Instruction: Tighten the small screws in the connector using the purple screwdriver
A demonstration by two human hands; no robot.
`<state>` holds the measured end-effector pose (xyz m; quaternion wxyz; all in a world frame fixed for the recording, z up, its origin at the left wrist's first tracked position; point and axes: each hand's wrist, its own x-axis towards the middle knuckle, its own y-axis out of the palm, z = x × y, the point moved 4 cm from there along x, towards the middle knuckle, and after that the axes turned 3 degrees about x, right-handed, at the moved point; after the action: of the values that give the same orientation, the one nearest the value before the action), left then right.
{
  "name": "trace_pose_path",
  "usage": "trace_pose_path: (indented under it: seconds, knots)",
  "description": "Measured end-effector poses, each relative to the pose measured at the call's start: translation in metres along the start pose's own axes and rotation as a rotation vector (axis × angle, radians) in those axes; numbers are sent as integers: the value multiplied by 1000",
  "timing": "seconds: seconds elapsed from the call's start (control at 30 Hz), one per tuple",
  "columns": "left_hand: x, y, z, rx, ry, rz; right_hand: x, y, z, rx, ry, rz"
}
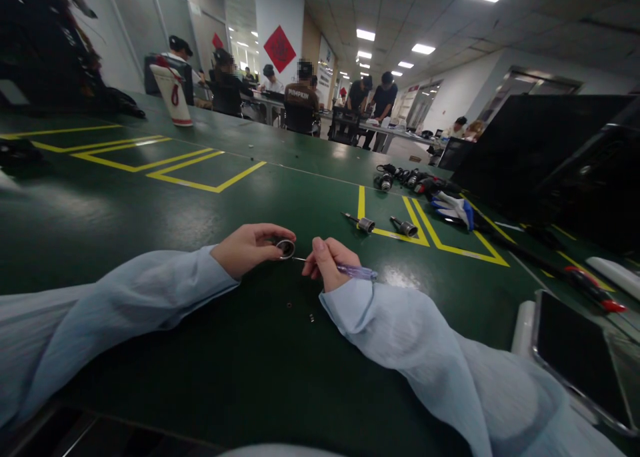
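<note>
My left hand [254, 249] is closed around a round metal housing [286, 247], its hollow end turned toward the right. A small screwdriver [356, 271] with a clear purple handle is gripped in my right hand [330, 260]. Its thin shaft points left, and the tip is close to the housing's rim; whether they touch I cannot tell. Below the hands, a tiny dark part [289, 305] and some small metal bits [311, 318] lie on the green tabletop [240, 364]. Two metal parts with thin stems, a left one [365, 224] and a right one [404, 226], lie beyond my right hand.
Cables with metal connectors [385, 179] and a blue-white glove [453, 209] lie at the back right. Red-handled pliers [595, 289] and a phone-like tablet [580, 357] are on the right. A paper cup [173, 94] stands at the back left. People work at farther tables.
</note>
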<state>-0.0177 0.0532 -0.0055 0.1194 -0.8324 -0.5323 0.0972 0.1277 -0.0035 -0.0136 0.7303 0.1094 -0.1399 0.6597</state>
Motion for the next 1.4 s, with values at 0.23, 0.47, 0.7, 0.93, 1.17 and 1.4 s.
trace_pose_path:
  seconds: [0.23, 0.47, 0.7, 0.93, 1.17, 1.4]
  knots:
    - [-6, 7, -5, -26, -3, -4, -1, 3, 2, -93, -119, 24]
    - [-5, 11, -1, -33, 33, 44, 1, 3, 0, -135, -129, 25]
    - [-8, 13, -2, -52, 73, 35, 1, 5, -4, -153, -129, 95]
    - [-11, 13, -3, 60, 91, 15, 0, 8, -4, -215, -80, 152]
    - [-14, 12, -8, 194, 119, -53, -2, 8, -2, -384, -188, 145]
    - [-13, 12, -7, 189, 104, -54, -2, 6, -2, -376, -143, 133]
